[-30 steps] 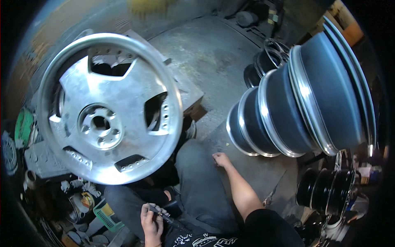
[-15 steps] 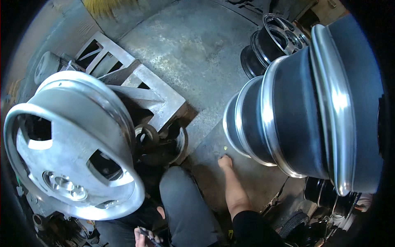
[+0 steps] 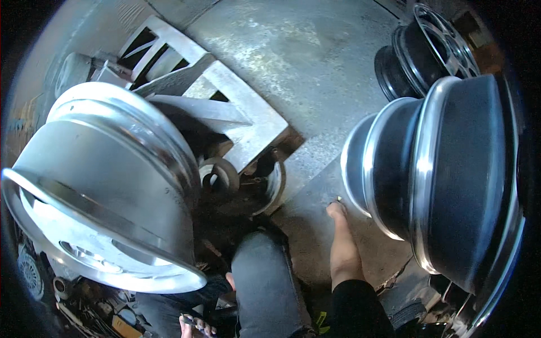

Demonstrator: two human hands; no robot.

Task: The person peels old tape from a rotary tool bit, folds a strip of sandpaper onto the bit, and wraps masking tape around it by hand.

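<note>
My right arm stretches down toward the floor at the right of my knee. Its hand is closed, with the fingertips on a tiny yellowish piece; the fingers themselves show only small. At the bottom edge my left hand is wrapped round a slim dark tool, whose kind I cannot make out. A large silver wheel rim stands tilted at my left, above the left hand. Close to the right hand is a stack of dark-barrelled wheel rims with polished lips.
A pale metal frame stands on the floor ahead, a ring-shaped part by its near corner. More rims are stacked at the far right. Clutter, including a round grille-like part, fills the lower left.
The view has shifted, so the frame and right stack sit further right. My right hand has closed the small gap to the yellowish piece. The left rim shows more of its barrel.
</note>
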